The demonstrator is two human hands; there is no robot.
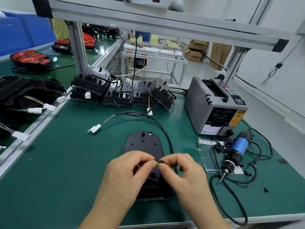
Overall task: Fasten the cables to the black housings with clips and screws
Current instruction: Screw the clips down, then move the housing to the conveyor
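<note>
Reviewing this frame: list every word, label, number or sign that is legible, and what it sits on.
Nothing reads cleanly enough to quote.
Yellow warning label on the grey tape dispenser: print blurred.
Round badge on its top: unreadable.
Red display: digits unreadable.
White label low on its front: too small.
Packet beside the electric screwdriver: Chinese characters, too blurred to quote.
</note>
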